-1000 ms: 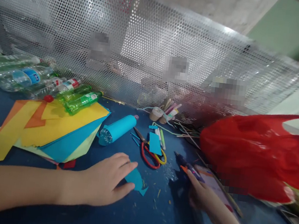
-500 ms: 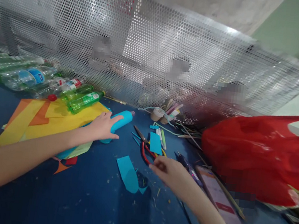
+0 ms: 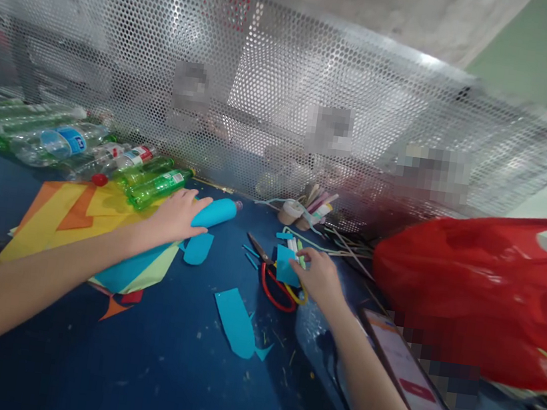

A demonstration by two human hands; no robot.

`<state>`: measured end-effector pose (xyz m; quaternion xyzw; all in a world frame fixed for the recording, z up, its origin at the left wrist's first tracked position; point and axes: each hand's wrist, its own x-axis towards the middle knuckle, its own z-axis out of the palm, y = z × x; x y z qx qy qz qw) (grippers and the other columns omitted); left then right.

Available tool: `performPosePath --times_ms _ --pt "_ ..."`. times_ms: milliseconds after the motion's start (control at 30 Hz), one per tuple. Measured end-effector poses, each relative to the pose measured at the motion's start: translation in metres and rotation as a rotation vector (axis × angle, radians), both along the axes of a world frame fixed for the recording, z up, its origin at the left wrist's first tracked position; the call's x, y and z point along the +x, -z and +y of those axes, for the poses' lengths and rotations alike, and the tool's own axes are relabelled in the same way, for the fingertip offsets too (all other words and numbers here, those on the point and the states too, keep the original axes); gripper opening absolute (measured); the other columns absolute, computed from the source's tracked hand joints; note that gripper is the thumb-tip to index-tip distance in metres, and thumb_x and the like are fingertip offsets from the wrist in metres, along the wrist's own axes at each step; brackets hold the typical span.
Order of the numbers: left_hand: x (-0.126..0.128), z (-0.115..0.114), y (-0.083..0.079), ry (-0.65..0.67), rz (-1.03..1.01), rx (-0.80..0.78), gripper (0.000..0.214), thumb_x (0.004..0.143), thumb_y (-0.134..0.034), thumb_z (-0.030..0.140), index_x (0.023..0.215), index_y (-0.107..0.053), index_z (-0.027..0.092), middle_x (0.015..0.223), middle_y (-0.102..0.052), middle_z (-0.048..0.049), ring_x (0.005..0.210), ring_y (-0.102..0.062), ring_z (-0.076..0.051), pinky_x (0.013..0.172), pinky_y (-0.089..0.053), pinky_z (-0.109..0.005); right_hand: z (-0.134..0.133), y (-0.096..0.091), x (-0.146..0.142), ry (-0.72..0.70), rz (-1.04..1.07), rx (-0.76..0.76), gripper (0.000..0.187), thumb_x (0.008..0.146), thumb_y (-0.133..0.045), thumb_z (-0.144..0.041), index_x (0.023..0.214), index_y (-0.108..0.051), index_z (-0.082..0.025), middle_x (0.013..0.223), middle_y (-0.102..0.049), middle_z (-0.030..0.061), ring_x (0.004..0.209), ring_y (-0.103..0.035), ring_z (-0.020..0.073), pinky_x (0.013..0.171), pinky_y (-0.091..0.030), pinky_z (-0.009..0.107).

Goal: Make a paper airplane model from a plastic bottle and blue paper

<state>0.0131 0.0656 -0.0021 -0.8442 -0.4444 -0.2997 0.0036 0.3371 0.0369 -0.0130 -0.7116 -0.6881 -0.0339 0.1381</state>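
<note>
My left hand (image 3: 174, 215) is closed around the lower end of a bottle wrapped in blue paper (image 3: 216, 213), lying on its side with its neck pointing right. A rounded blue paper piece (image 3: 198, 249) lies just below it. My right hand (image 3: 321, 280) is at a small blue paper rectangle (image 3: 287, 267), thumb at its right edge and index finger apart, near white and green sticks (image 3: 298, 245). Red-handled scissors (image 3: 278, 294) lie partly under the rectangle, with a yellow handle loop beside them. A blue paper cutout with a tail (image 3: 237, 325) lies nearer me.
Yellow and orange paper sheets (image 3: 44, 222), clear bottles (image 3: 35, 136) and green bottles (image 3: 159, 190) are on the left. Small cups holding sticks (image 3: 297, 213) stand by the perforated metal screen (image 3: 280, 78). A phone (image 3: 409, 377) and red bag (image 3: 464, 284) are on the right.
My left hand has shifted the wrapped bottle left and slightly up, uncovering more of the rounded blue piece. My right hand has moved up from the scissors' handles to the blue rectangle.
</note>
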Motion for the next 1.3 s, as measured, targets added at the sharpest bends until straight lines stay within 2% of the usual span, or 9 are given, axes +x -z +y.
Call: performPosePath --times_ms 67,167,233,333,400,533,667,900,1300 --pt "0.014 -0.021 0.0 0.0 0.114 0.05 0.038 0.088 -0.045 0.038 0.116 -0.051 0.012 0.115 -0.052 -0.0133 0.115 -0.041 -0.032 0.097 -0.034 -0.048 -0.003 0.0 -0.013 -0.128 0.021 -0.011 0.017 0.082 -0.055 -0.031 0.09 -0.064 -0.019 0.086 -0.064 0.0052 0.084 -0.058 0.0192 0.074 -0.041 0.027" --pt "0.037 -0.068 0.007 0.271 0.257 -0.015 0.033 0.091 -0.039 0.035 0.105 -0.058 0.012 0.102 -0.059 -0.013 0.103 -0.05 -0.027 0.09 -0.042 -0.043 -0.006 0.003 -0.036 -0.36 0.03 -0.045 0.014 0.081 -0.058 -0.031 0.082 -0.067 -0.021 0.079 -0.066 0.0025 0.08 -0.057 0.0181 0.072 -0.04 0.026" --pt "0.049 -0.102 0.017 0.415 0.285 -0.096 0.039 0.09 -0.041 0.042 0.111 -0.057 0.013 0.107 -0.059 -0.014 0.106 -0.051 -0.028 0.089 -0.043 -0.041 -0.006 0.008 -0.049 -0.389 0.003 -0.032 0.011 0.079 -0.061 -0.027 0.079 -0.068 -0.019 0.076 -0.065 0.0046 0.079 -0.056 0.0203 0.072 -0.04 0.029" --pt "0.058 -0.138 0.033 0.427 0.29 -0.161 0.065 0.087 -0.038 0.055 0.134 -0.038 0.011 0.133 -0.045 -0.0196 0.123 -0.039 -0.035 0.096 -0.038 -0.045 -0.003 0.016 -0.059 -0.349 -0.006 -0.017 0.007 0.077 -0.062 -0.021 0.074 -0.068 -0.017 0.074 -0.065 0.0073 0.078 -0.055 0.0223 0.073 -0.039 0.031" --pt "0.059 -0.149 0.04 0.432 0.309 -0.214 0.068 0.088 -0.032 0.057 0.139 -0.031 0.011 0.138 -0.04 -0.0196 0.127 -0.035 -0.036 0.097 -0.038 -0.046 -0.002 0.017 -0.062 -0.334 0.002 -0.016 0.008 0.078 -0.06 -0.016 0.072 -0.066 -0.016 0.073 -0.065 0.0078 0.077 -0.055 0.022 0.074 -0.04 0.032" --pt "0.056 -0.15 0.043 0.468 0.298 -0.241 0.064 0.089 -0.03 0.056 0.132 -0.042 0.01 0.133 -0.045 -0.0191 0.124 -0.039 -0.035 0.098 -0.038 -0.045 -0.018 0.008 -0.065 -0.382 0.101 -0.039 0.008 0.081 -0.057 -0.019 0.079 -0.065 -0.018 0.076 -0.065 0.0046 0.075 -0.058 0.019 0.071 -0.043 0.029" --pt "0.052 -0.151 0.043 0.501 0.242 -0.205 0.058 0.089 -0.032 0.054 0.124 -0.05 0.012 0.128 -0.05 -0.0185 0.121 -0.042 -0.034 0.098 -0.038 -0.045 -0.049 0.002 -0.068 -0.538 0.396 -0.178 0.008 0.082 -0.056 -0.025 0.082 -0.064 -0.022 0.081 -0.066 0.0011 0.075 -0.06 0.0163 0.067 -0.046 0.027" --pt "0.054 -0.153 0.05 0.508 0.188 -0.105 0.054 0.089 -0.035 0.051 0.12 -0.052 0.011 0.122 -0.054 -0.0193 0.116 -0.046 -0.034 0.096 -0.039 -0.043 -0.07 0.016 -0.064 -0.521 0.465 -0.267 0.004 0.079 -0.061 -0.021 0.08 -0.064 -0.022 0.079 -0.065 0.0008 0.074 -0.061 0.0162 0.067 -0.048 0.027" --pt "0.055 -0.151 0.049 0.491 0.196 -0.074 0.049 0.089 -0.037 0.049 0.118 -0.053 0.012 0.118 -0.056 -0.0163 0.113 -0.048 -0.031 0.096 -0.04 -0.04 -0.067 0.013 -0.061 -0.803 0.244 -0.085 0.013 0.089 -0.049 -0.016 0.086 -0.06 -0.021 0.086 -0.065 0.0042 0.083 -0.056 0.0187 0.075 -0.046 0.033"
